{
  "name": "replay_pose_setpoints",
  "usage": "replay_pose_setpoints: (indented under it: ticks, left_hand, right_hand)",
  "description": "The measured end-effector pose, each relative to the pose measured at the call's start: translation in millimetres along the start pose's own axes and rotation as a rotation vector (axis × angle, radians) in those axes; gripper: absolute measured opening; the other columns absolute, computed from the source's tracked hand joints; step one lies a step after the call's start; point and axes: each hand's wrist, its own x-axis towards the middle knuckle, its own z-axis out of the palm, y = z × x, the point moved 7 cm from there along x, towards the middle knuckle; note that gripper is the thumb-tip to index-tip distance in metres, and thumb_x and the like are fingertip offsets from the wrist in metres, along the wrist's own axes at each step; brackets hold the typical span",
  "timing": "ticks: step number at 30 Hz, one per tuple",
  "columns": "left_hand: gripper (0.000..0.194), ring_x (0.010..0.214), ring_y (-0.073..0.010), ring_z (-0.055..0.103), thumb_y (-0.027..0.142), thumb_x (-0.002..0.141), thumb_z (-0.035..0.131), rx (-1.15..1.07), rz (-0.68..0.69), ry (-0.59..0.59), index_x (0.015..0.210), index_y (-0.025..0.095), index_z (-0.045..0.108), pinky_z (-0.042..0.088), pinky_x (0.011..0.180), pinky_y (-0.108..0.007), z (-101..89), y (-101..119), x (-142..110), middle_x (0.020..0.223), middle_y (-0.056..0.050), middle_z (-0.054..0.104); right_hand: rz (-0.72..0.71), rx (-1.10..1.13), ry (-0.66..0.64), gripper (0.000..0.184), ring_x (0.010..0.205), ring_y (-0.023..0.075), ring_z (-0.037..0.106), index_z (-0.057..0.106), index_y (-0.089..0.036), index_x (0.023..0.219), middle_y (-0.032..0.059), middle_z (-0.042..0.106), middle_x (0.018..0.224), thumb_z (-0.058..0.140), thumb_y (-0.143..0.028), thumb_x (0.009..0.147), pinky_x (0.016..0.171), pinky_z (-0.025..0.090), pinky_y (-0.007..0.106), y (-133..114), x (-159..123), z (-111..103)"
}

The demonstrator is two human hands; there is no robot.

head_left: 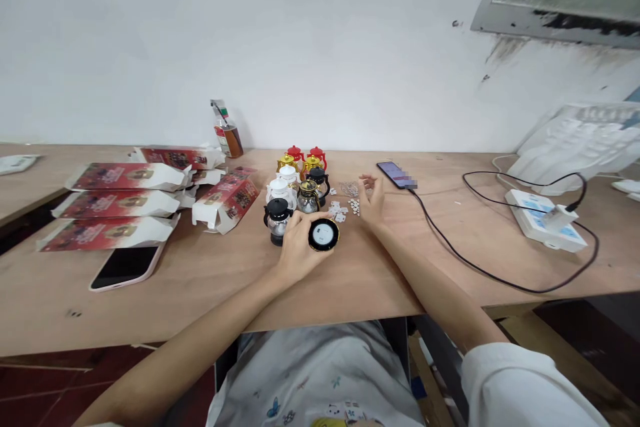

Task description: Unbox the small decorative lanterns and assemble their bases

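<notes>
My left hand is closed around a small lantern, tipped so its round black base with a pale disc faces me. Gold trim shows at the base's edge; my fingers hide most of the body. My right hand hovers at the small parts, fingers bent and apart, with nothing visible in them. Beside it lie thin metal pieces, round white pieces and flat white pieces. Several mini lanterns stand left of these, including a black one, a white one and a red one.
Red-and-white cartons lie at the left, above a phone. A bottle stands by the wall. Right of my hand, another phone is on a black cable running toward a power strip.
</notes>
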Motion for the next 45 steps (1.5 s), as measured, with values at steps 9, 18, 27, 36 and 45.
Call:
replay_pose_setpoints:
  ticks: [9,18,27,36,45]
  left_hand:
    - [0.052,0.096,-0.0211,0.054,0.011,0.069,0.06,-0.019,0.05,-0.007,0.12,0.018,0.048,0.043,0.085,-0.035,3.4,-2.0,-1.8,0.117,-0.006,0.061]
    - [0.046,0.089,-0.0214,0.052,0.021,0.072,0.065,0.037,0.087,0.0,0.114,0.019,0.048,0.044,0.079,-0.035,2.2,-1.5,-2.3,0.121,-0.007,0.061]
    - [0.044,0.096,-0.0227,0.054,0.021,0.067,0.069,-0.009,0.028,-0.034,0.108,0.019,0.052,0.043,0.083,-0.036,2.7,0.1,0.7,0.106,-0.006,0.064]
    - [0.041,0.103,-0.0234,0.059,0.019,0.065,0.071,-0.091,0.103,-0.014,0.102,0.021,0.054,0.044,0.089,-0.038,4.4,2.5,-0.1,0.106,-0.006,0.065]
    - [0.044,0.106,-0.0225,0.06,0.023,0.07,0.07,-0.168,0.126,-0.006,0.11,0.021,0.051,0.045,0.091,-0.039,1.6,6.3,-3.5,0.108,-0.008,0.066]
  right_hand:
    - [-0.663,0.013,-0.255,0.023,0.091,0.0202,0.056,0.05,-0.021,0.099,0.0077,0.055,0.1,0.054,-0.029,0.078,0.078,0.047,0.038,-127.5,-80.5,-1.5]
    - [-0.478,-0.054,-0.274,0.005,0.089,0.0188,0.056,0.056,-0.019,0.077,0.0085,0.055,0.094,0.053,-0.021,0.081,0.08,0.046,0.036,-132.1,-63.4,-3.3]
    - [-0.606,-0.002,-0.093,0.005,0.081,0.0165,0.056,0.051,-0.02,0.086,0.0052,0.059,0.085,0.046,-0.019,0.085,0.073,0.044,0.033,-130.9,-60.4,-22.9]
    - [0.284,-0.198,-0.536,0.013,0.069,0.0154,0.06,0.06,-0.015,0.069,0.0044,0.066,0.072,0.055,-0.023,0.077,0.069,0.046,0.028,5.4,19.7,40.9]
    - [0.38,-0.198,-0.491,0.025,0.082,0.0162,0.065,0.063,-0.007,0.098,0.0151,0.069,0.097,0.054,-0.013,0.075,0.076,0.048,0.03,25.1,24.6,59.1]
